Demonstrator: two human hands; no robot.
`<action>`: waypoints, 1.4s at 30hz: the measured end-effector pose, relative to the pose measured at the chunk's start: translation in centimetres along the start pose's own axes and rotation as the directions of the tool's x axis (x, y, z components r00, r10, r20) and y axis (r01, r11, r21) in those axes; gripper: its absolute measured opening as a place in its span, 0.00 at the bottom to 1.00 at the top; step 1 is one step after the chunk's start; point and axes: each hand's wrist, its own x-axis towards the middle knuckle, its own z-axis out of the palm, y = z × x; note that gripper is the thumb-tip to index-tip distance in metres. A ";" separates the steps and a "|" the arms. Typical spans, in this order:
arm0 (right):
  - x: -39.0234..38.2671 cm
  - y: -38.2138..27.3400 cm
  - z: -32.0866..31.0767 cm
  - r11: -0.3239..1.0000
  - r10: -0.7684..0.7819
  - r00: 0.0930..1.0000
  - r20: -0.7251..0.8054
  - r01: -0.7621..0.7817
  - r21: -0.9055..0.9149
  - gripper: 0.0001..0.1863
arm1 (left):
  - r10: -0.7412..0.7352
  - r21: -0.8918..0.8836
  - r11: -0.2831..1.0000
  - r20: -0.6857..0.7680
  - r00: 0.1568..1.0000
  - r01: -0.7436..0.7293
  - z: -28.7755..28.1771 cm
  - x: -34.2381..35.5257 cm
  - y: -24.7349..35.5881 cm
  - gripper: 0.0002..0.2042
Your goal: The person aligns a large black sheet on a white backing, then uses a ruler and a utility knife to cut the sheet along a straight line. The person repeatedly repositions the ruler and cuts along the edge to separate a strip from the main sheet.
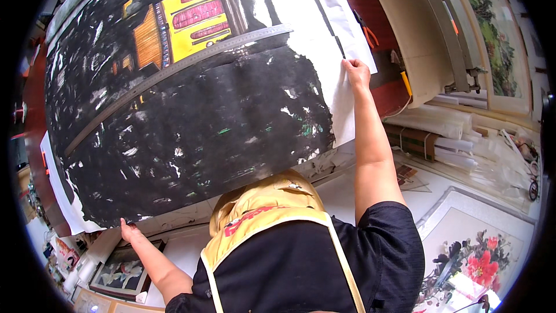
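A large sheet painted mostly black, with a yellow, orange and dark red building on it, covers the table before me. A long metal ruler lies across it at a slant. My left hand is at the near left edge of the sheet, thumb on top and the other fingers partly hidden. At the right, the fingers of my right hand are pinched at the lower end of a thin black strip, over the white margin. Whether that strip is loose or part of the sheet is hard to tell.
Orange-handled pliers and a yellow-handled tool lie on the dark red tabletop at right. Rolled papers are stacked beyond. A flower painting lies lower right; a framed picture is lower left.
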 end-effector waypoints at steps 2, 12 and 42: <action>0.3 0.6 0.0 1.000 0.012 1.000 -0.009 -0.012 0.011 0.18 | -0.022 -0.018 1.000 -0.003 1.000 0.022 0.6 -0.4 -0.2 0.13; 5.2 6.2 -1.5 0.983 -0.121 0.989 0.083 0.108 0.150 0.16 | -0.032 -0.126 0.992 -0.072 0.997 0.023 4.5 -5.3 -1.9 0.11; 5.1 4.3 1.9 0.986 -0.034 0.978 0.205 -0.001 0.166 0.16 | 0.166 -0.019 0.984 -0.300 0.939 -0.180 2.7 -8.6 1.2 0.09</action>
